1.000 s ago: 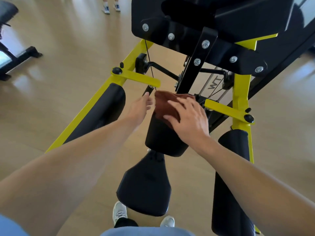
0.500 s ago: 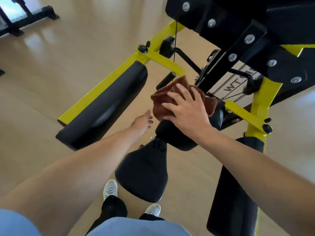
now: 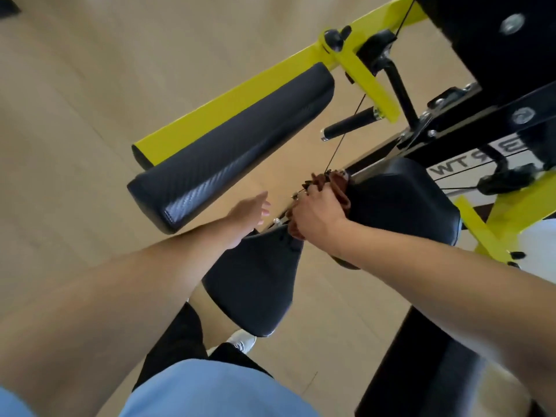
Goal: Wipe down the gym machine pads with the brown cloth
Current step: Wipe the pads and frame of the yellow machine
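I see my right hand [image 3: 317, 213] with the cloth [image 3: 332, 182] mid-frame, my left hand [image 3: 249, 210] just left, a long pad [image 3: 228, 152] upper left, and a seat pad [image 3: 255, 287] below.

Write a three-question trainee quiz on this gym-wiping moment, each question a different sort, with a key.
1. True or false: the left hand holds the cloth.
2. Multiple choice: where is the cloth now?
A. On the long pad by the yellow bar
B. Against the side of the middle pad, under the right hand
C. On the floor
3. Fill in: the narrow pad nearest the person is the ____.

Key
1. False; the left hand is open and touches nothing.
2. B
3. seat
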`<state>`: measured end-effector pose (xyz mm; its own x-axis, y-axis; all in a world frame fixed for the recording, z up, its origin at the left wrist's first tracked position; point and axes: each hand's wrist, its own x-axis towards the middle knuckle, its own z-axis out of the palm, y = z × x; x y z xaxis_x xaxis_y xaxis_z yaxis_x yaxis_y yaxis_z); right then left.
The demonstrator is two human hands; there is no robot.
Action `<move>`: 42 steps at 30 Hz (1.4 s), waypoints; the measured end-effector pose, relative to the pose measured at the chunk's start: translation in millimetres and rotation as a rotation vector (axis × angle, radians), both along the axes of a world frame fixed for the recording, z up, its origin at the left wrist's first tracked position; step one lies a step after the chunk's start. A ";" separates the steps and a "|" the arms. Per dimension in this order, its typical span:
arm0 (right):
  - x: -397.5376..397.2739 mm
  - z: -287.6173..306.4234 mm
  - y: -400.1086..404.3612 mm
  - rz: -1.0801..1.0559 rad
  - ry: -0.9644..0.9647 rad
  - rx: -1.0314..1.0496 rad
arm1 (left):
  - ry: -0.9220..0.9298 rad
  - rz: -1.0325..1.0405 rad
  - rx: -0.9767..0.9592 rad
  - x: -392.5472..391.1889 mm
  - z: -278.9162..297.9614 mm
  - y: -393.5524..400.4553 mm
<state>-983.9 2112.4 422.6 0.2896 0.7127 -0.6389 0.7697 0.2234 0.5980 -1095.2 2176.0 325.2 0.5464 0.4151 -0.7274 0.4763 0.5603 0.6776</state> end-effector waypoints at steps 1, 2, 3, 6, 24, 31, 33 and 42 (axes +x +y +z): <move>3.5 14.7 11.5 -0.050 -0.011 0.035 | -0.010 0.004 0.002 1.1 1.0 1.3; 10.2 28.3 21.9 -0.085 -0.030 0.038 | -0.021 0.003 0.008 2.8 2.1 2.1; 17.8 40.6 30.9 -0.129 -0.029 0.024 | -0.033 0.004 0.011 5.3 2.8 2.6; 28.4 43.1 36.8 -0.111 0.014 -0.072 | -0.040 0.015 -0.019 9.5 1.5 1.3; 5.2 -88.6 -93.9 0.590 -0.175 -0.338 | -0.007 0.006 -0.046 17.7 -0.8 -6.1; 44.1 -19.9 -169.8 0.511 0.134 0.041 | -0.165 0.064 0.309 65.6 68.6 -18.6; 59.7 1.9 -171.7 0.405 0.244 0.304 | -0.231 0.070 0.424 81.1 99.4 -15.4; 61.4 74.7 -144.9 -0.409 0.363 1.411 | -0.418 -0.034 0.611 170.7 226.4 -16.4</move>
<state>-922.5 1967.4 497.2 0.5956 0.6959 0.4012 0.7831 -0.6142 -0.0973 -924.4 2159.6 551.6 0.7470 0.6572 -0.1004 0.1206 0.0146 0.9926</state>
